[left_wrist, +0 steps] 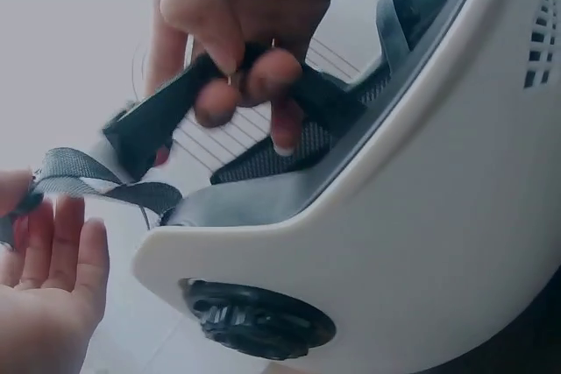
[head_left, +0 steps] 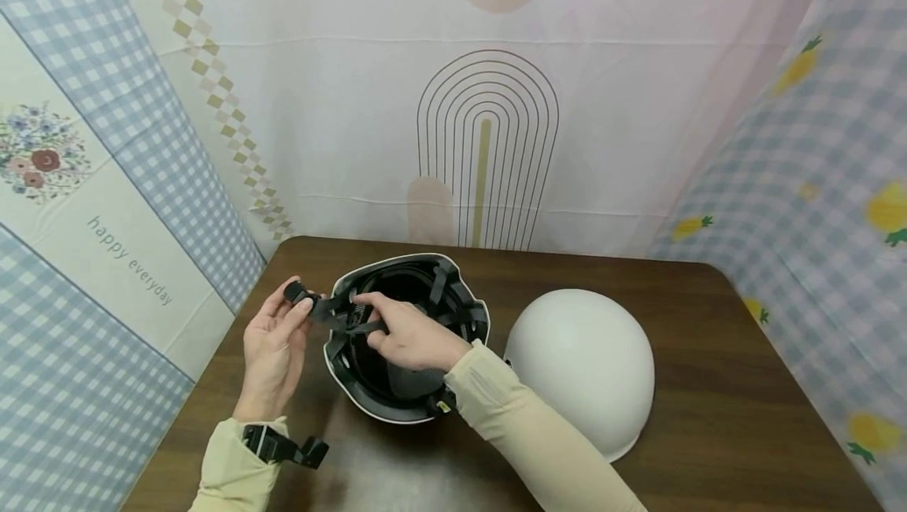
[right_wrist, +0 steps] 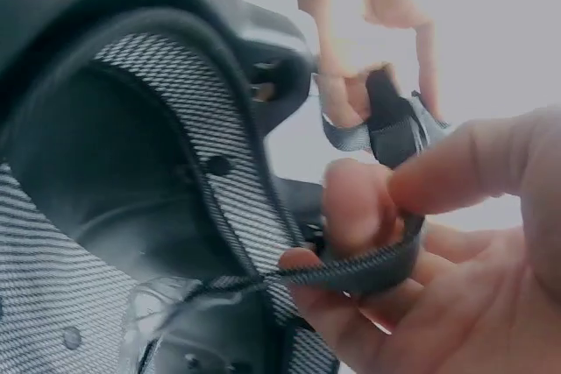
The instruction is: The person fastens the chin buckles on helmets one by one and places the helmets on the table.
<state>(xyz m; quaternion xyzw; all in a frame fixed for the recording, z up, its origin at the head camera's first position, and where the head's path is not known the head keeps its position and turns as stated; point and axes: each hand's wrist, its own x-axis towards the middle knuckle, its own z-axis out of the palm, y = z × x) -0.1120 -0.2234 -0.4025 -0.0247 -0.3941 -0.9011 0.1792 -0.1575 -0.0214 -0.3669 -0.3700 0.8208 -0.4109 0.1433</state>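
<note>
Strap handling looked partway along: the black strap [head_left: 326,310] was in hand, its end seemingly unfastened yet. The left hand [head_left: 272,346] pinched that end between its fingers; the right hand [head_left: 411,335] pinched strap closer in. The helmet [head_left: 370,395] sat nearer the table's [head_left: 708,386] left edge, opening upward; the strap lay lengthwise toward that edge.

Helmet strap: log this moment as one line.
left hand: holds strap; right hand: pinches strap; helmet: interior showing; white dome: right of helmet, rounded side up
</note>
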